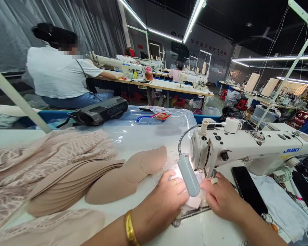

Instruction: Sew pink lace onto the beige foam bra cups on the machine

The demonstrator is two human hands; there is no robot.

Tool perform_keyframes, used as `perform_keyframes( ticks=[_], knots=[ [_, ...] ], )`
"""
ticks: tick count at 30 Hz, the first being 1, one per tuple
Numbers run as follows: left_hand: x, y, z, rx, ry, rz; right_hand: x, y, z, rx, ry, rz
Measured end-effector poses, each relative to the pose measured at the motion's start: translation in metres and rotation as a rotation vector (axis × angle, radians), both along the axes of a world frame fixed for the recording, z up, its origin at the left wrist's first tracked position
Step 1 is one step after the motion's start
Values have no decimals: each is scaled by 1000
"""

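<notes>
Under the head of the white sewing machine (248, 150) lies a pale pink piece of fabric (193, 201), lit brightly by a small grey lamp (189, 177). My left hand (164, 194), with a ring and a gold bangle, has its bent fingers on the fabric's left side. My right hand (222, 194) pinches the fabric's right edge beside the presser foot, a band around one finger. The lamp hides some fingertips and the needle area. Left of my hands, a beige molded fabric piece (128, 176) lies beside a stack of beige cut pieces (74, 184).
Beige lace fabric (48, 150) spreads over the table's left. A phone (248, 188) and white cloth (279, 205) lie right of my right hand. Behind the table are a clear plastic lid (154, 128) and a dark bag (102, 109). A co-worker (59, 71) sits at another machine.
</notes>
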State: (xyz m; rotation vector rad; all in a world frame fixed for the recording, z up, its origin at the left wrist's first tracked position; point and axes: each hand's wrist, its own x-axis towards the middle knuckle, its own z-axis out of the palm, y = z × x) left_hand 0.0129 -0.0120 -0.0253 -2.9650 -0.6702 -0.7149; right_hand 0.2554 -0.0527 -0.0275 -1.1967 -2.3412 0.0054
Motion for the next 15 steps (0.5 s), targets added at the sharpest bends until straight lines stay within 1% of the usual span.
perform_keyframes(
  ticks=[4,6,8,10,13,15],
  knots=[
    [3,-20,-5,72,24,-40,1,-4,9,-108,-84,137],
    [5,-26,-6,82,18,-52,0,-5,13,-133,-89,172],
    [6,-25,-6,77,6,-42,-2,-5,14,-136,-83,168],
    [6,-20,-8,66,-2,-30,-2,-4,12,-130,-76,145],
    [4,-10,-8,48,3,-16,-3,-2,5,-116,-86,89],
    [2,-5,-5,24,9,-11,-4,-1,0,-98,-95,42]
  ],
)
